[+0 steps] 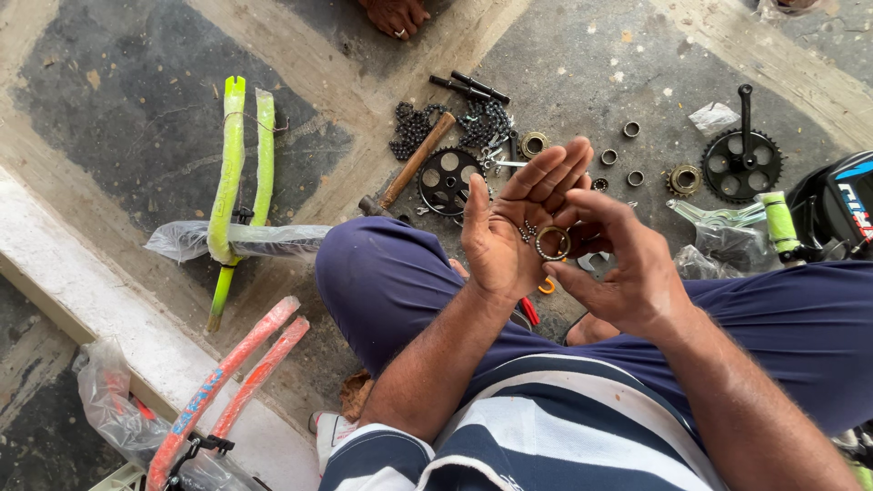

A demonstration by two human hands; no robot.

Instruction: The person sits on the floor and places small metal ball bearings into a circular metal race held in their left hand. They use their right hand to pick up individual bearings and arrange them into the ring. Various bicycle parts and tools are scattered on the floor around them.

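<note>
Left hand (pixel 509 227) open, palm up, cradling a small round metal bearing ring (pixel 552 243) and loose steel balls; right hand (pixel 618 259) pinching that ring's edge, both raised above the crossed knees with free room at 12 o'clock. Floor of rough grey concrete (pixel 109 118), pale raised kerb (pixel 82 282) at 8 o'clock. At 12 o'clock a wooden-handled hammer (pixel 414 164), black toothed chainring (pixel 447 179), chain; lime-green fork (pixel 238 173) at 10, black crank sprocket (pixel 741 159) at 2.

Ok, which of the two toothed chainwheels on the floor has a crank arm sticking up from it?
The right-hand chainwheel, near the green grip. The other chainwheel, beside the hammer, has none.
</note>
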